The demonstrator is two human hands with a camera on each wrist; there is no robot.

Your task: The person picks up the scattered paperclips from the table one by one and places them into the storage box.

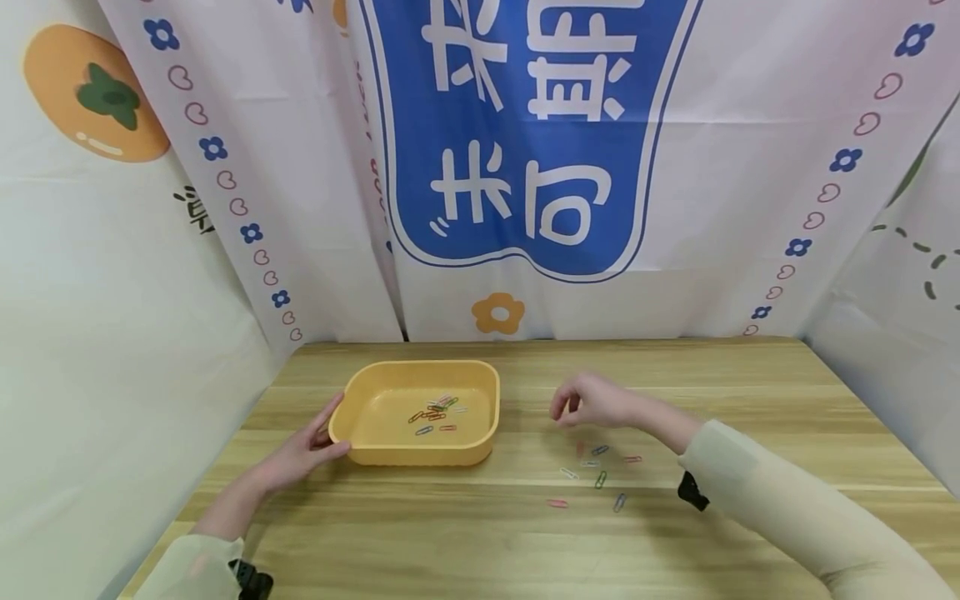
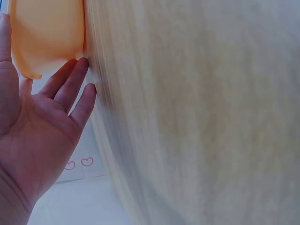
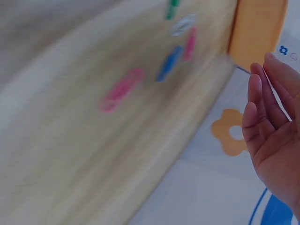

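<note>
A yellow plastic tray [image 1: 487,454] stands on the table with several coloured paper clips [image 1: 437,412] inside. My left hand [image 1: 300,454] rests against the tray's left end, thumb near the front corner and fingers along the side; in the left wrist view those fingers [image 2: 70,91] are nearly straight. Above the table, right of the tray, hovers my right hand [image 1: 596,402] with loosely bent fingers. No clip shows at its fingertips in the right wrist view. Just in front of it lie scattered loose paper clips, among them a green one [image 1: 601,480] and a pink one [image 1: 557,503].
The wood-grain table [image 1: 450,542] ends at a printed cloth backdrop [image 1: 330,250] with a large blue panel. More cloth hangs along the left and right sides. Each wrist wears a small black device [image 1: 692,492].
</note>
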